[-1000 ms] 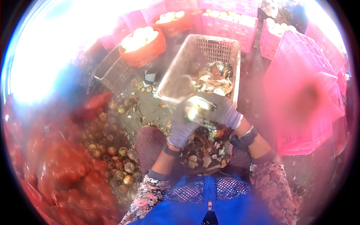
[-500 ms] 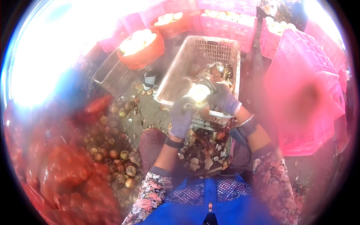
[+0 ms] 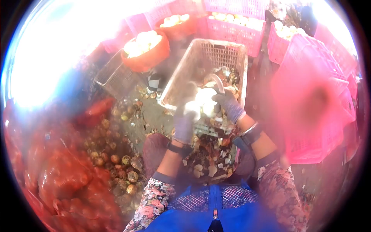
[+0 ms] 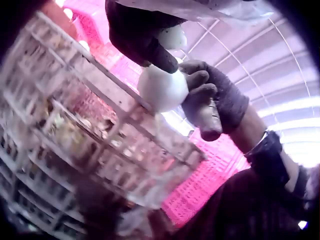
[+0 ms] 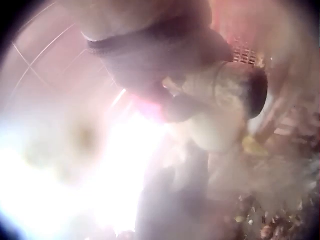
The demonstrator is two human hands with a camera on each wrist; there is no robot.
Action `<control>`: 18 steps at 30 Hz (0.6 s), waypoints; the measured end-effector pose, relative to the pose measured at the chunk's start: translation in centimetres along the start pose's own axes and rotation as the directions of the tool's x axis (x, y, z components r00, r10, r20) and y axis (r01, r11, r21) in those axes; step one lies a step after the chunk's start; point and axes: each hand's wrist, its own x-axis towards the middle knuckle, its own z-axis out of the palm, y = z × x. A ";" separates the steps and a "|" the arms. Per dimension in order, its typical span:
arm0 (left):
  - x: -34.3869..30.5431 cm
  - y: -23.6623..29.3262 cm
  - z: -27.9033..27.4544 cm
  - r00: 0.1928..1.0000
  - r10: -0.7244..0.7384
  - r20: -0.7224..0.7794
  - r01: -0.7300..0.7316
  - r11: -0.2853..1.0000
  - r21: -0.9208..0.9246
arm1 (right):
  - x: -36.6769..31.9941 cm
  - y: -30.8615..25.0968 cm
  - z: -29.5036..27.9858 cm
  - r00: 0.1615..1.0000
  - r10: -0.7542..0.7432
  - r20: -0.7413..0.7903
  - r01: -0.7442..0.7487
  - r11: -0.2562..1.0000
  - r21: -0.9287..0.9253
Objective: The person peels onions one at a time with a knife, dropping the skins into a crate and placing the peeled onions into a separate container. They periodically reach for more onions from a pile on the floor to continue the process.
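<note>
Both hands wear greyish-purple gloves and meet over the near end of a dirty white crate. A peeled white onion sits between them, glaring bright in the head view. My left hand grips at it, and a second white onion shows by its fingers. My right hand holds a knife, its fingers curled round the pale handle with a dark end. The curved blade rises beyond the onion in the head view. Right-hand fingertips are right at the onion's side.
Peels and scraps lie inside the crate, with more below my hands. Unpeeled onions and red mesh sacks cover the left floor. Orange bowls and pink crates of white onions stand behind. Stacked pink crates rise at right.
The hands have drawn slightly apart, the right one shifting a little towards me. More white onion shows between them, and the knife blade has swung up from across the onion.
</note>
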 end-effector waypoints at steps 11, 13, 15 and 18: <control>-1.7 3.9 1.1 0.962 -0.190 0.197 0.272 0.754 -0.598 | -2.2 -0.8 3.6 0.957 -0.285 -0.057 0.277 0.953 -0.125; -1.7 2.7 -0.4 0.972 -0.103 0.213 0.168 0.935 -0.313 | -2.0 0.4 3.7 0.900 -0.432 0.064 0.432 0.860 -0.272; -2.0 1.8 -1.7 0.965 -0.082 0.250 0.155 0.946 -0.285 | -1.8 1.6 3.8 0.816 -0.543 0.197 0.573 0.722 -0.387; -2.6 2.7 -1.6 0.943 -0.165 0.287 0.320 0.678 -0.661 | -3.1 0.4 3.4 0.898 -0.373 0.234 0.441 0.764 -0.471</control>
